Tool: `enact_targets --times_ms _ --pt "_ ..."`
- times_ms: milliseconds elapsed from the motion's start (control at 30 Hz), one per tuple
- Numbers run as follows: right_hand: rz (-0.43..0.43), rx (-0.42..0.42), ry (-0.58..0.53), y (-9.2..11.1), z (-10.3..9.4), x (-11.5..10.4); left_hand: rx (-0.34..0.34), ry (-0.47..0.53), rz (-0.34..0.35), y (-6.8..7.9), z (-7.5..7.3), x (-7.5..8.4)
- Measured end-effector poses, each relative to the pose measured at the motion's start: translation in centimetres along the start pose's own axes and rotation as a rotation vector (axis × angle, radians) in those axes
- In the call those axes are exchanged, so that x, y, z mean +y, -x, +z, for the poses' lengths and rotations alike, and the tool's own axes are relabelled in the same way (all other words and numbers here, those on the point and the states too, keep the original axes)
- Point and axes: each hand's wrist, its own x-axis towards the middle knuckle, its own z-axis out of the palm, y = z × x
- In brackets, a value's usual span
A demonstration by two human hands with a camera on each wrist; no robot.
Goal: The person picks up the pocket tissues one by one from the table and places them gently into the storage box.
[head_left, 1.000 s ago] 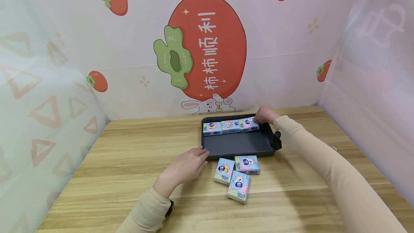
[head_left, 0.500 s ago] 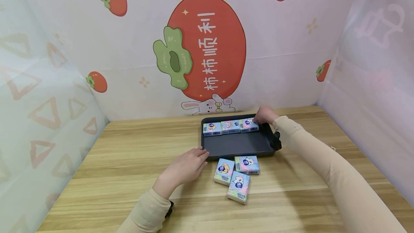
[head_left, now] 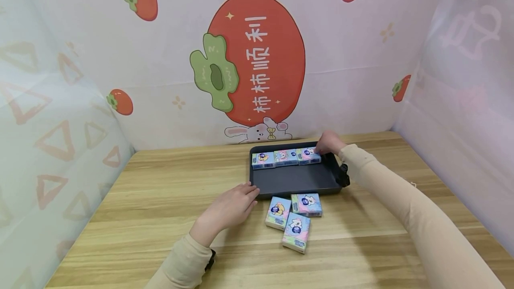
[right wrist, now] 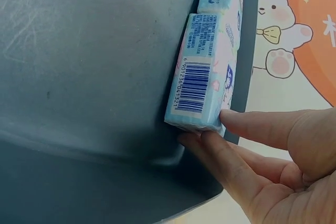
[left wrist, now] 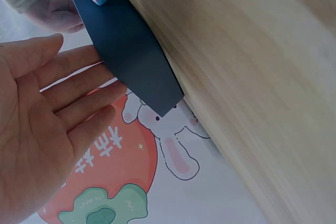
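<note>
My right hand [head_left: 330,142] is over the far right of the dark tray [head_left: 297,181]. Its thumb and fingers pinch the end of a blue-and-pink tissue pack [right wrist: 194,77], which lies at the right of a row along the tray's back wall. To its left, touching end to end, are a second tissue pack [head_left: 286,157] and a third tissue pack [head_left: 263,160]. My left hand [left wrist: 47,108] has nearly straight fingers, their tips touching the tray's near left corner. Its grip holds nothing.
In front of the tray, several similar items lie on the wooden table [head_left: 168,182]: a yellow-character pack [head_left: 278,212], a sideways pack [head_left: 307,204] and a nearest pack [head_left: 296,232]. A printed cloth wall [head_left: 345,79] stands close behind the tray.
</note>
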Motion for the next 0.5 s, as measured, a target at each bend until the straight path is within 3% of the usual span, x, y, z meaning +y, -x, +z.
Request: enact_targets --times_ms 500 --pt "0.002 0.017 0.078 0.14 0.21 -0.31 -0.009 0.001 0.0 0.06 0.05 0.05"
